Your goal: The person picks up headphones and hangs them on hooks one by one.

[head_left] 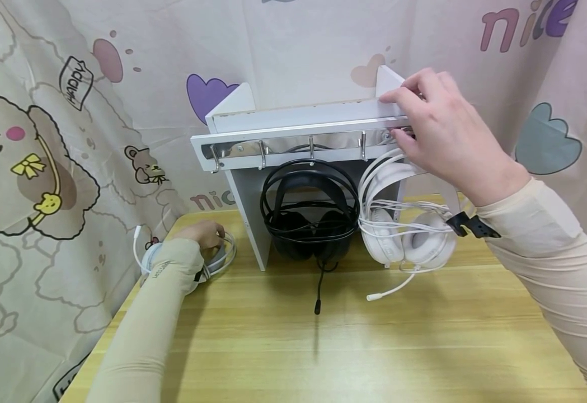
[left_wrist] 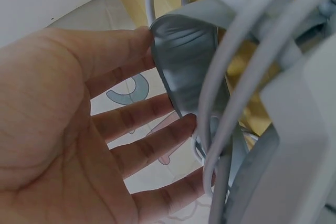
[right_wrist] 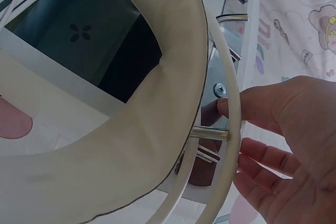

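My left hand is at a pair of grey-and-white headphones lying on the table at the left. Its fairly straight fingers and thumb touch the edge of the grey padded headband; looped cable crosses in front. At the right end of a white hook rack is my right hand, fingers loosely bent around the rack's edge. White headphones with bundled cable hang there, their headband over a hook. In the right wrist view the thumb tip lies beside the cable, near a screw.
Black headphones with coiled cable and a downward microphone hang mid-rack. Bare hooks line its left half. The white stand carrying it stands on the wooden table. Printed curtains hang behind and at both sides.
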### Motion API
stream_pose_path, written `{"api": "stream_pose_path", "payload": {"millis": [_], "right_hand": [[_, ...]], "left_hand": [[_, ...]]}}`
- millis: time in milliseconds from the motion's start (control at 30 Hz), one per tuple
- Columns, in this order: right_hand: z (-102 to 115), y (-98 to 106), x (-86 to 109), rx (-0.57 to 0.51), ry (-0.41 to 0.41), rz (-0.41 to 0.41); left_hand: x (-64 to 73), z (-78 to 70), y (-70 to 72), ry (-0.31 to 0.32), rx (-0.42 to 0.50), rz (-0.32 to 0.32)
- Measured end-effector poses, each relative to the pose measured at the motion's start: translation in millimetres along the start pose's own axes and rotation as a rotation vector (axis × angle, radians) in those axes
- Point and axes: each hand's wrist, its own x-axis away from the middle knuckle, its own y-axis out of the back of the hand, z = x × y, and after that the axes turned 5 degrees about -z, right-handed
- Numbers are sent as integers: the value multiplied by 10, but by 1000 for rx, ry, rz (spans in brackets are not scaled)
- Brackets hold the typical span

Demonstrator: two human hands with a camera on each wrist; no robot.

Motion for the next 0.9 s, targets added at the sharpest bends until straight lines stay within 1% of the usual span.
{"api": "stream_pose_path", "payload": {"millis": [167,433,500,667,800,900], "right_hand": [[-1,6,-4,2,9,1],[-3,7,-2,3,12,9],[-4,3,0,3,14,7],[-6,-2,6,1,14,-4],[-9,-7,12,-2,11,-9],[-9,-12,14,-5,9,-13]], "left_hand": [[41,-10,1,-24,-11,-12],[62,-6,-57,-2,-6,1],[68,-17,-70,-8,-12,3],[123,-65,-64,-31,-34,1],[180,-121,-42,-19,-48,4],[189,-172,-38,-19,-54,3]]}}
